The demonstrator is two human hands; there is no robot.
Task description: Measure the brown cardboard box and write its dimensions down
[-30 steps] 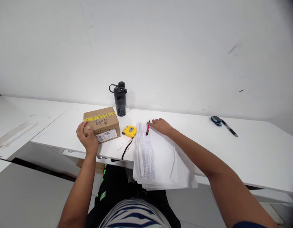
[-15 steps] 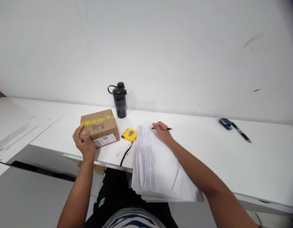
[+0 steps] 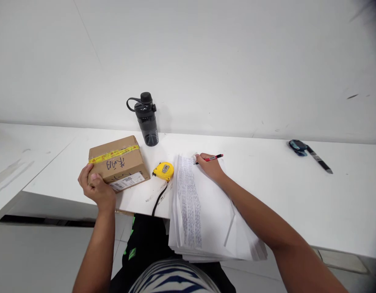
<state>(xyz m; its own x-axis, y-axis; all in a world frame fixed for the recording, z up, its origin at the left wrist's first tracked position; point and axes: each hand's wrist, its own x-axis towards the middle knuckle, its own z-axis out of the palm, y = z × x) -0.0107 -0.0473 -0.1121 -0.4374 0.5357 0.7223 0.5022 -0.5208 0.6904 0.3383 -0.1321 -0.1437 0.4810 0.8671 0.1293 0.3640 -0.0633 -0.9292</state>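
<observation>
My left hand [image 3: 97,187] grips the near left corner of a brown cardboard box [image 3: 117,165], thumb on top and fingers round the side. Yellow tape, dark handwriting and a white label mark the box. In my right hand [image 3: 210,166] is a red and black pen [image 3: 216,157], its tip down near the top of the paper stack [image 3: 214,211]. Columns of dense handwriting run down the left part of the top sheet. Between box and paper lies a yellow tape measure [image 3: 164,171] with a black strap.
A dark water bottle [image 3: 147,122] stands upright behind the box, near the wall. Far to the right on the white table [image 3: 267,183] lie a small dark teal device [image 3: 298,147] and a black-and-grey pen-like object [image 3: 319,160]. The paper stack overhangs the table's front edge.
The view has shifted slightly. My right hand has tilted the pen more steeply, its back end now higher. My left hand still holds the box, which seems about where it was.
</observation>
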